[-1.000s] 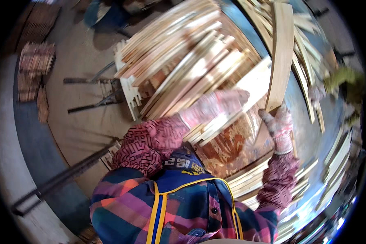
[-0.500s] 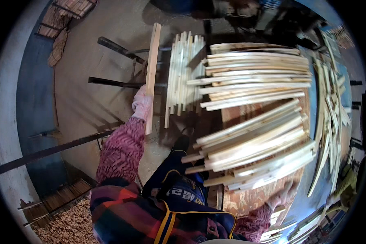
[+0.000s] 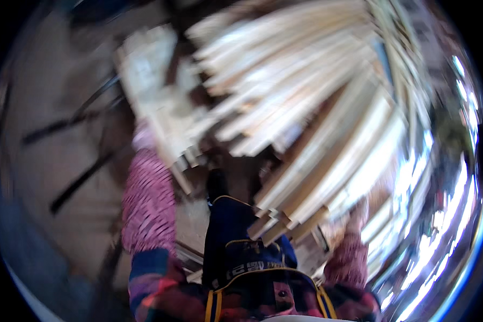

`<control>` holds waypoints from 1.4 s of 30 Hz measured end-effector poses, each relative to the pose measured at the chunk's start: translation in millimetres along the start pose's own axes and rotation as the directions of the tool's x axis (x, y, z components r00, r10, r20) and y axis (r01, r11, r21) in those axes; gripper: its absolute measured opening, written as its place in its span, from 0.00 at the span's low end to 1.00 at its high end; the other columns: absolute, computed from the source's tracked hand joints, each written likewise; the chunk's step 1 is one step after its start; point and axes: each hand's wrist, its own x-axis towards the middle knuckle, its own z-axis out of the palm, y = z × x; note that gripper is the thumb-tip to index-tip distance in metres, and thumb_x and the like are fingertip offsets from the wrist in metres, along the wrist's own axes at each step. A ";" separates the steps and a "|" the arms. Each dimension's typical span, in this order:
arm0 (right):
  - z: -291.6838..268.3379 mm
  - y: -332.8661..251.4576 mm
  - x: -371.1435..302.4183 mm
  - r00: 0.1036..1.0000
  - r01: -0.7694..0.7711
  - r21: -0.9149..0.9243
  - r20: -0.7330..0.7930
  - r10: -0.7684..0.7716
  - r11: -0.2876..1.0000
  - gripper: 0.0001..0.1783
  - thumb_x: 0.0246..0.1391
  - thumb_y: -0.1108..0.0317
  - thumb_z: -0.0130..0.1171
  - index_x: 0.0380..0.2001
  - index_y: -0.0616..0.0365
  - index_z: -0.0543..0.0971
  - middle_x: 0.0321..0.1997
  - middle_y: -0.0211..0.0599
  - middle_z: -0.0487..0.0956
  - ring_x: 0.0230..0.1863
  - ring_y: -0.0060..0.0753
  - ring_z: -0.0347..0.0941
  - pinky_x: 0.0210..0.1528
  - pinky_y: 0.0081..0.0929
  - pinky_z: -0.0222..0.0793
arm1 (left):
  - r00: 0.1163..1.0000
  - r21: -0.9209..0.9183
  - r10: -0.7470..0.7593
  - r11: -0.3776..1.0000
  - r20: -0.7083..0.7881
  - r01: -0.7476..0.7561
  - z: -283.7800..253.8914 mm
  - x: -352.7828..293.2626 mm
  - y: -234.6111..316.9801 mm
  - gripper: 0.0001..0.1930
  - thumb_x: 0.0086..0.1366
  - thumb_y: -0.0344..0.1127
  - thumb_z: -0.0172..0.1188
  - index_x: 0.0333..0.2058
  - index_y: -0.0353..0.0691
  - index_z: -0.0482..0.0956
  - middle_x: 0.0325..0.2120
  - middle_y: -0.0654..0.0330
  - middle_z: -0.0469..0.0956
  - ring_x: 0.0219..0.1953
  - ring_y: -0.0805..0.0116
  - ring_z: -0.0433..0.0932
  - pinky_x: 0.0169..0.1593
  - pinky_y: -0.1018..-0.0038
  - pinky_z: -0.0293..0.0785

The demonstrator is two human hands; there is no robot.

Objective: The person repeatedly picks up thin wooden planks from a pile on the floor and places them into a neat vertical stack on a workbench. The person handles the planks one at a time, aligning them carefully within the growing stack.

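I see the left hand [image 3: 143,136] against the left edge of the small stack [image 3: 151,70], left of centre; blur hides its fingers, so I can't tell its grip. The right hand [image 3: 360,213], smeared at lower right, sits beside the strips [image 3: 335,155], grip unclear. Upper left, a tub [image 3: 97,11] is cut off, contents unreadable.

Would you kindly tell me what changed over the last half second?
The left hand, which held a wooden strip left of the small stack, has moved rightward to that stack's edge; blur hides whether it let go. The larger piles remain right of the stack.
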 end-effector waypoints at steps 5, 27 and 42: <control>47.9 -75.5 -24.6 0.974 -0.228 -0.231 -0.042 0.225 0.946 0.34 0.59 0.47 0.61 0.63 0.55 0.70 0.55 0.40 0.75 0.51 0.33 0.74 0.51 0.30 0.74 | 0.949 -0.380 -0.315 0.875 0.022 0.300 -79.3 -35.1 31.1 0.32 0.67 0.48 0.53 0.63 0.31 0.66 0.60 0.40 0.70 0.62 0.46 0.68 0.65 0.61 0.63; 13.4 -117.2 13.9 0.755 -0.555 0.823 0.559 -0.344 0.119 0.39 0.51 0.41 0.65 0.56 0.61 0.74 0.45 0.49 0.82 0.40 0.42 0.81 0.42 0.37 0.81 | 0.527 -0.693 0.658 0.701 0.538 -0.169 -196.6 -378.8 525.5 0.44 0.66 0.59 0.56 0.71 0.41 0.50 0.57 0.56 0.76 0.61 0.64 0.71 0.64 0.68 0.65; -62.3 -36.2 21.1 0.945 -0.327 0.106 0.057 0.322 0.939 0.32 0.61 0.45 0.53 0.60 0.56 0.73 0.59 0.50 0.76 0.59 0.47 0.74 0.60 0.39 0.70 | 0.289 -0.436 0.669 0.694 0.685 -0.573 -46.9 -355.2 556.2 0.43 0.67 0.56 0.57 0.72 0.44 0.47 0.63 0.50 0.66 0.58 0.61 0.71 0.55 0.66 0.75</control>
